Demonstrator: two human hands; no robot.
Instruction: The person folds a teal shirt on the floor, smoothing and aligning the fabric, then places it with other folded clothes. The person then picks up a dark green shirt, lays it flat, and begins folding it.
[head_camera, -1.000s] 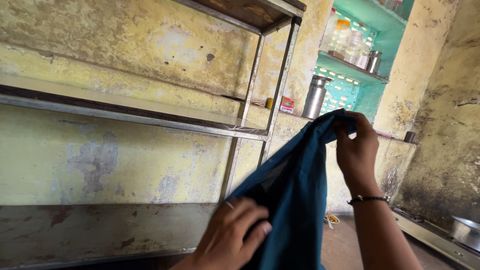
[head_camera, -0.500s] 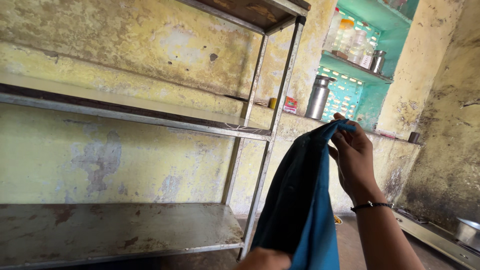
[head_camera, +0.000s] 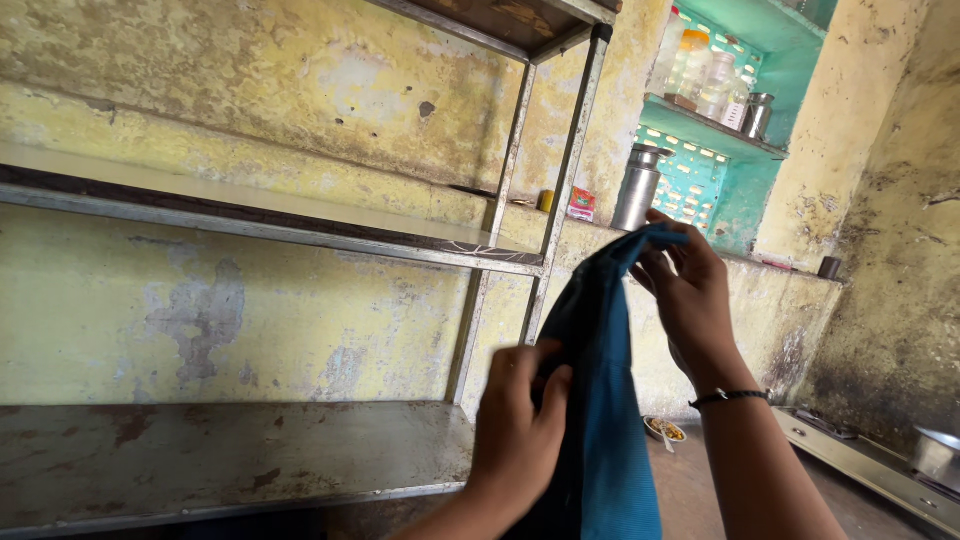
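A dark blue cloth (head_camera: 603, 400) hangs between my two hands in front of a metal rack. My right hand (head_camera: 685, 290) pinches the cloth's top corner, held up at the height of the rack's middle shelf; a thin black band circles that wrist. My left hand (head_camera: 520, 430) grips the cloth's left edge lower down, fingers curled into the fabric. The cloth's lower part runs out of the bottom of the view.
The metal rack (head_camera: 520, 200) stands against a stained yellow wall, with bare shelves (head_camera: 250, 215). A turquoise wall niche (head_camera: 715, 140) holds jars and a steel canister (head_camera: 637, 188). A stove edge and pot (head_camera: 935, 455) sit at the lower right. A small dish (head_camera: 665, 430) lies on the floor.
My left hand has risen back into view and taken hold of the cloth's left edge. My right hand has shifted slightly up and left with the top corner.
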